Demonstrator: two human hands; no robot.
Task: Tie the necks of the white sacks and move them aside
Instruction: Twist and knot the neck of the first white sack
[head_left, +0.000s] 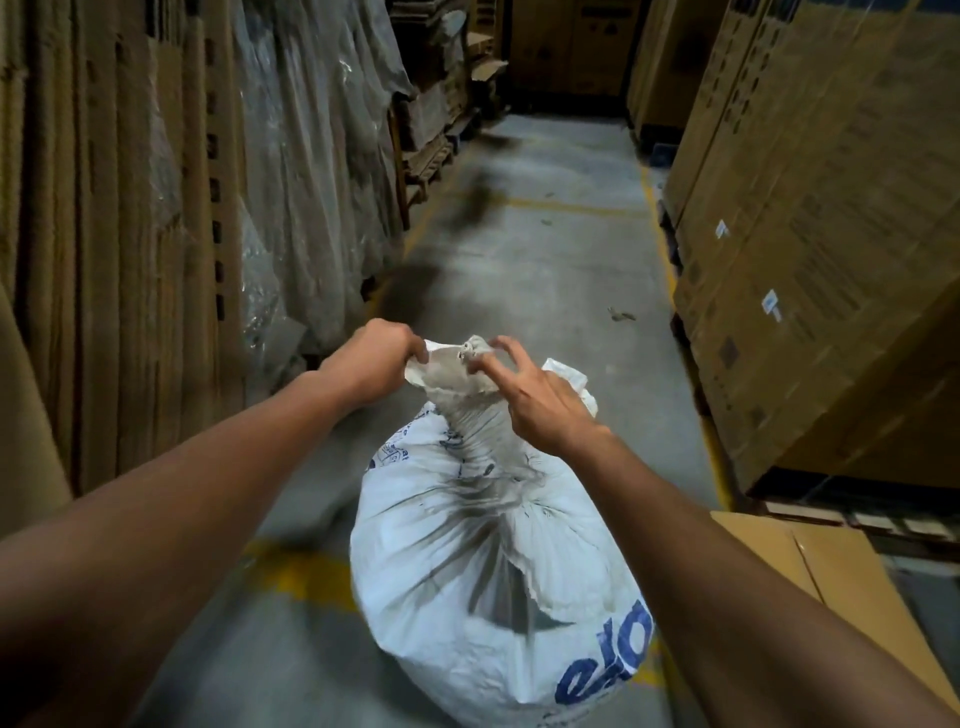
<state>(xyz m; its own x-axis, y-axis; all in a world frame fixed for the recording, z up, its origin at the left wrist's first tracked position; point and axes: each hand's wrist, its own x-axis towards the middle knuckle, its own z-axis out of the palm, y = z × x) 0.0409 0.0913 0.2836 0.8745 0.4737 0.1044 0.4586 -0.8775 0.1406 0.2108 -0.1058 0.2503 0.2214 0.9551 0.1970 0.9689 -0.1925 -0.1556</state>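
Observation:
A full white sack (483, 582) with blue print stands on the concrete floor in front of me. Its neck (467, 415) is gathered and twisted into a narrow column. My left hand (371, 364) is closed on the left side of the bunched top edge of the sack. On the right side, my right hand (535, 400) pinches the crumpled tip with thumb and forefinger while its other fingers are spread. Both forearms reach forward over the sack.
Flat cardboard sheets (119, 234) and plastic-wrapped stacks (311, 171) line the left of the aisle. Tall cartons on pallets (831, 249) stand at the right, and a low carton (831, 587) sits at my right. A yellow line (670, 280) marks the floor.

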